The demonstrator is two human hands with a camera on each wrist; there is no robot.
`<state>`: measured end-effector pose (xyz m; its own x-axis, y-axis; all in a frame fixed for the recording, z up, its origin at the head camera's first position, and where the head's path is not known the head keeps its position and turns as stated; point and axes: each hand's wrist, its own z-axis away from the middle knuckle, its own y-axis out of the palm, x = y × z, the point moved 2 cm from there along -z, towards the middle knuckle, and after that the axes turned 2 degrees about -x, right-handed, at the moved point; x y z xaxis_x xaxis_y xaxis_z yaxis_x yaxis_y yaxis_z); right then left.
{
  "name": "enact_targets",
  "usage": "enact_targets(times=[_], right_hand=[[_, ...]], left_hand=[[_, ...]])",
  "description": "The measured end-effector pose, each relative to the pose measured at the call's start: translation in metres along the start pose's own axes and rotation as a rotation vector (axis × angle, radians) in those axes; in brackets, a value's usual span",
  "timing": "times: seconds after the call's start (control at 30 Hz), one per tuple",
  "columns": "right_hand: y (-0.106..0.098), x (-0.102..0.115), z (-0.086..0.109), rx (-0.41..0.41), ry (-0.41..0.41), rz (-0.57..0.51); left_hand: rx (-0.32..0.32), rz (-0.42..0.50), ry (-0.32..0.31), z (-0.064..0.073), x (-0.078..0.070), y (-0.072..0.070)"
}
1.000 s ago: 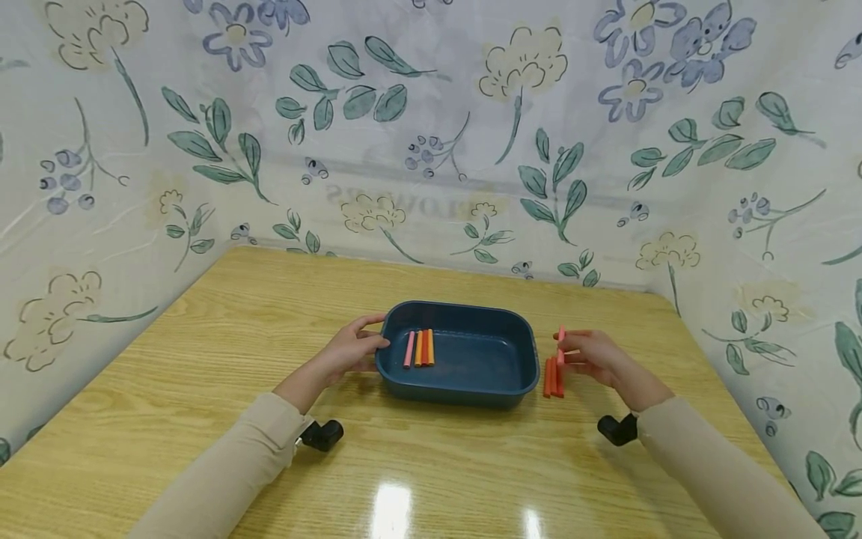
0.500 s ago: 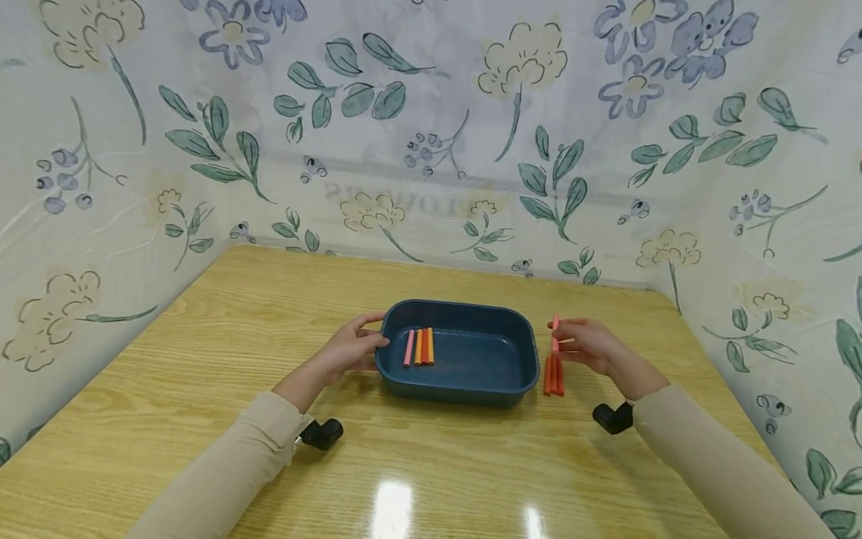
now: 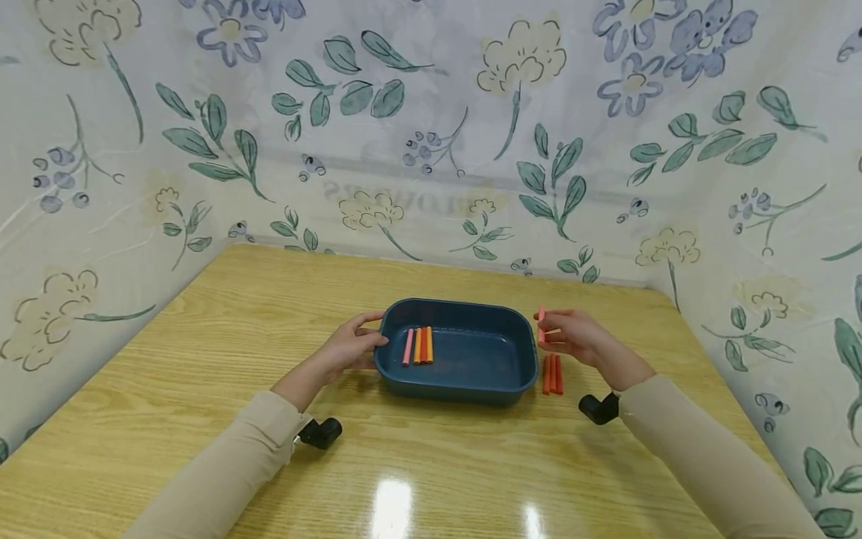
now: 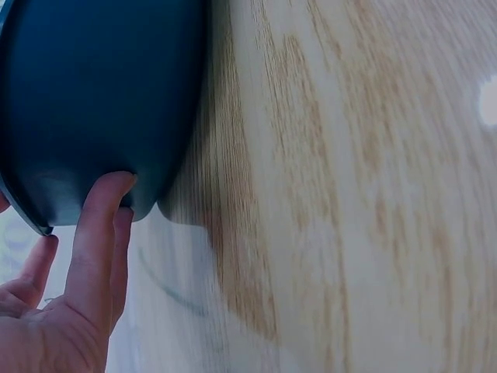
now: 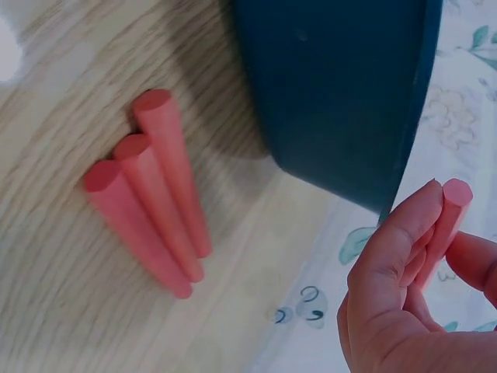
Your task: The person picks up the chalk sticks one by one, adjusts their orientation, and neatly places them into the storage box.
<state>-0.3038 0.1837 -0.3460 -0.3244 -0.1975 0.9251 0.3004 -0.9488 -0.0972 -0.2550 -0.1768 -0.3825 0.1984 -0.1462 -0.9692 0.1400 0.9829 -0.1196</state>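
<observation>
A dark blue plastic bin (image 3: 458, 393) stands on the wooden table. My left hand (image 3: 353, 343) holds its left end, with the thumb over the rim and fingers (image 4: 101, 225) against the outer wall. Inside the bin, toward the left, lie a pink stick (image 3: 407, 348) and several orange, yellow and red ones (image 3: 423, 346) side by side. My right hand (image 3: 572, 333) pinches another pink, crayon-like stick (image 5: 446, 233) between thumb and fingers, raised beside the bin's right rim. Below that hand, three red-orange sticks (image 5: 147, 217) lie close together on the table.
The wooden table (image 3: 269, 299) reaches back to a floral cloth (image 3: 431, 135) that hangs behind and at both sides. Black wrist-worn devices (image 3: 322, 433) sit under both forearms.
My right hand has moved left and farther back with the pink stick, from over the red-orange sticks to the bin's right rim. The left hand keeps its hold on the bin.
</observation>
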Motion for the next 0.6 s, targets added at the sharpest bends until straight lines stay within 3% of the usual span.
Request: enact_targets(times=[0.43, 0.6], right_hand=[[0.013, 0.015, -0.004, 0.022, -0.024, -0.005], [0.023, 0.016, -0.006, 0.027, 0.001, -0.037]], left_hand=[[-0.002, -0.001, 0.000, -0.001, 0.001, 0.000], [-0.002, -0.003, 0.000, -0.002, 0.002, 0.000]])
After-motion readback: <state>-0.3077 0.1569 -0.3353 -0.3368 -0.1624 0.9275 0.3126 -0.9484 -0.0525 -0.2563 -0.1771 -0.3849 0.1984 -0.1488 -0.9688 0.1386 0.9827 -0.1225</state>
